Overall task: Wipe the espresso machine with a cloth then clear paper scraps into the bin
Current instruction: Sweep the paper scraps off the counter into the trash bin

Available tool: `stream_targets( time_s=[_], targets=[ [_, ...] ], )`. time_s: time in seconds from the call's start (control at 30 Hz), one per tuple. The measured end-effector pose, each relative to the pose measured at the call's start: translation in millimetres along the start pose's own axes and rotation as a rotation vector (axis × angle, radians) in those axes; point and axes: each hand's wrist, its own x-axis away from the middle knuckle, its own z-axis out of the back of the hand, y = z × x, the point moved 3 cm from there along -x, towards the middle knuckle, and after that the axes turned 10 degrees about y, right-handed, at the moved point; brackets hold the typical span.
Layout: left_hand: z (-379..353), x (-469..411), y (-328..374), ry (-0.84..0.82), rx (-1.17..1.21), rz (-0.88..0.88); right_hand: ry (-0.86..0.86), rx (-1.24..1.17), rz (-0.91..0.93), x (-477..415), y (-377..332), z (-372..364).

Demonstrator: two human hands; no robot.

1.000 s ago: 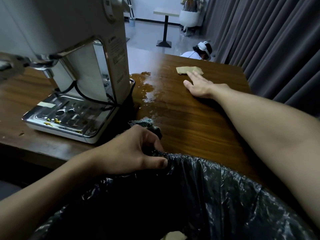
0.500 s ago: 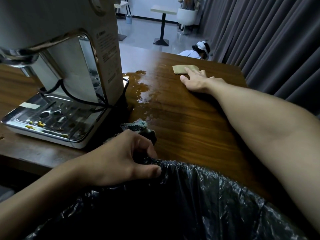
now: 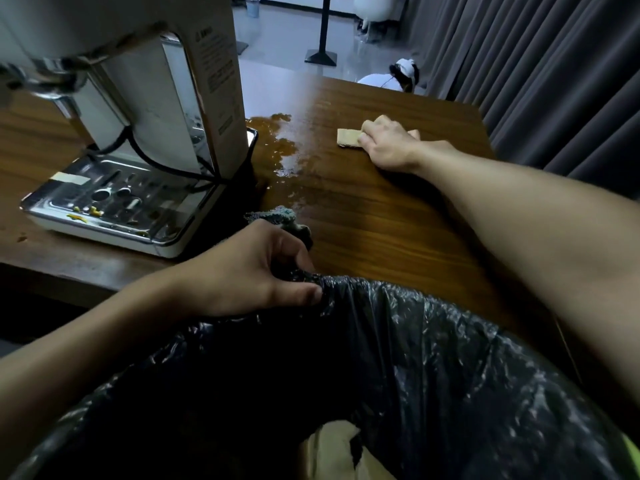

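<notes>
**Right hand on paper scrap, left hand with cloth at bin rim**

We saw the right hand stretched out toward the far right corner of the table. Its fingers were bent down over the right end of the paper scrap, gripping it. The scrap's left end stuck out from under the fingers and lay flat on the wood. We could not tell if it was lifted at all.

The left hand sat at the near edge of the table. Its fingers were curled round the cloth, a dark bunched wad poking out past the knuckles. Its thumb pressed on the rim of the bin, which was lined with a black plastic bag. The bin was held up against the near table edge, mouth toward us. We noted a pale piece of paper down inside it.

The espresso machine stood on the left part of the table. Its drip tray faced the near left, with yellow crumbs on the grate. A brown spill spread just beside the machine's right side and trailed toward the cloth.

Grey curtain hung past the right edge. Another person sat low beyond the far edge.
</notes>
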Motion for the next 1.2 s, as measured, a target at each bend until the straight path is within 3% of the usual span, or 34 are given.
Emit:
stream_targets(
  time_s=[0.3, 0.5, 0.7, 0.83, 0.97, 1.13, 1.2],
  targets=[
    [-3.6, 11.0, 10.7, -0.016, -0.070, -0.016, 0.031, -0.069, -0.027, 76.2, -0.6, 16.6],
    [-5.4, 18.1, 22.3, 0.013, -0.160, -0.070, 0.065, -0.392, -0.236, 150.5, 8.2, 44.2],
    [-23.2, 23.0, 40.4, -0.014, -0.185, -0.181, 0.181, -0.683, -0.344, 257.8, 2.3, 101.1],
    [-41.1, 13.4, 62.2, -0.070, -0.212, -0.287, 0.156, -0.967, -0.369, 335.6, -19.8, 139.5],
    [-58.5, 2.4, 91.4, -0.161, -0.135, -0.375, 0.109, -0.785, -0.345, 398.6, -51.9, 146.0],
    [-79.4, -2.3, 123.8, -0.260, -0.003, -0.447, 0.467, -0.598, -0.466, 447.5, -61.6, 151.1],
    [-90.4, 2.0, 135.5, -0.350, 0.046, -0.476, 0.468, -0.561, -0.536, 466.2, -61.9, 150.5]
  ],
)
